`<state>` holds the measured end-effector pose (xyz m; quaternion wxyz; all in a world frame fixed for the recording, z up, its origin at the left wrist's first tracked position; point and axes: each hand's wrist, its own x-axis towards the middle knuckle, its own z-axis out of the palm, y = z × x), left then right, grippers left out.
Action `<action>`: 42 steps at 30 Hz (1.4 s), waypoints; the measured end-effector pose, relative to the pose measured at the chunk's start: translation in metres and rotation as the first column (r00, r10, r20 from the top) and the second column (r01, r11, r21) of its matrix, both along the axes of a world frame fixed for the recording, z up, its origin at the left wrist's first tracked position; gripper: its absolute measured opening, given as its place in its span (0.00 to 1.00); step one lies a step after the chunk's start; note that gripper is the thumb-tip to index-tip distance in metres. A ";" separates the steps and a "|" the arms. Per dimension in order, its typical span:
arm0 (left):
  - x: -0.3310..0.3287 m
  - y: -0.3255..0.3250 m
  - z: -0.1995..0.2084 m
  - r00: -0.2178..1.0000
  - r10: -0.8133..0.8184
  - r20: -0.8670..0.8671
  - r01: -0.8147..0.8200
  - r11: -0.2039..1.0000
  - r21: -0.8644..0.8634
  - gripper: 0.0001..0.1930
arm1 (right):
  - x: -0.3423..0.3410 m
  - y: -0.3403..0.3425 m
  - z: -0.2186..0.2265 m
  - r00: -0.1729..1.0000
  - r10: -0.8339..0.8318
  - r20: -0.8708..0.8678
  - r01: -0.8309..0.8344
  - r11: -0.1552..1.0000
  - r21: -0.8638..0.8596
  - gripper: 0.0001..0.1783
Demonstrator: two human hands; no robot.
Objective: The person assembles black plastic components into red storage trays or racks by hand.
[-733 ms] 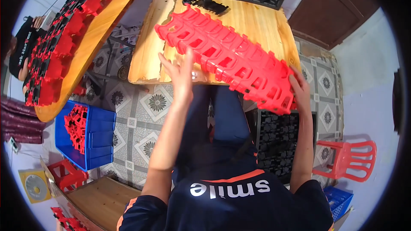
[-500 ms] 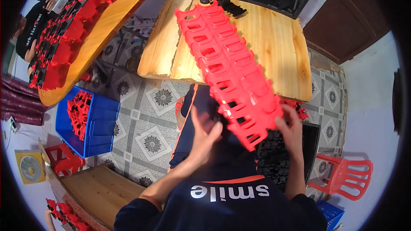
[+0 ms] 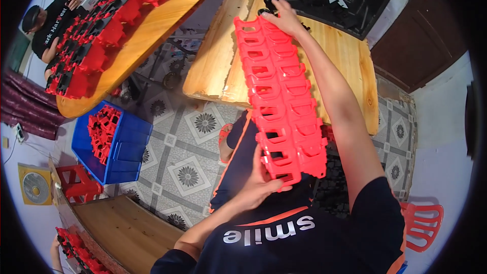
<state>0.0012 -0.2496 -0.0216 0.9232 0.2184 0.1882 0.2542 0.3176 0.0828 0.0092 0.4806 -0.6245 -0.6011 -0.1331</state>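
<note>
A long red plastic rack [image 3: 281,91] with rows of open slots slants from the wooden table [image 3: 203,78] toward my body. At its near end, my left hand [image 3: 260,182] grips the left corner, thumb along the edge. My right arm reaches forward past the rack's right side. Over the table, beside the rack's far end, my right hand [image 3: 286,19] has thumb and fingers apart. A small black ring-shaped part [image 3: 264,11] lies by that thumb; other black pieces are mostly hidden under the hand.
A black bin [image 3: 324,7] holding black parts stands at the table's far side. Left are a blue crate [image 3: 122,144] of red parts and a curved table [image 3: 152,23] stacked with red-and-black pieces, a person behind it. A red chair [image 3: 423,226] stands at right.
My right hand has left the rack's near right side and reached forward to its far end. My left hand has closed on the near corner. The rack now points more straight ahead.
</note>
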 end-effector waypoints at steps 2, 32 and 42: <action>0.012 -0.002 0.001 0.970 0.144 -0.196 -0.120 0.985 0.127 0.58 | -0.009 0.019 0.009 0.990 0.141 -0.017 -0.118 0.751 -0.649 0.29; 0.053 0.386 0.041 0.175 0.985 0.004 0.534 -0.098 0.840 0.38 | 0.073 -0.236 -0.005 0.623 -0.140 -0.769 -0.099 0.962 -0.255 0.17; 0.235 0.213 0.013 0.722 0.681 0.122 0.448 -0.596 0.667 0.30 | 0.106 -0.257 -0.020 0.569 -0.088 -0.818 -0.040 0.990 -0.133 0.12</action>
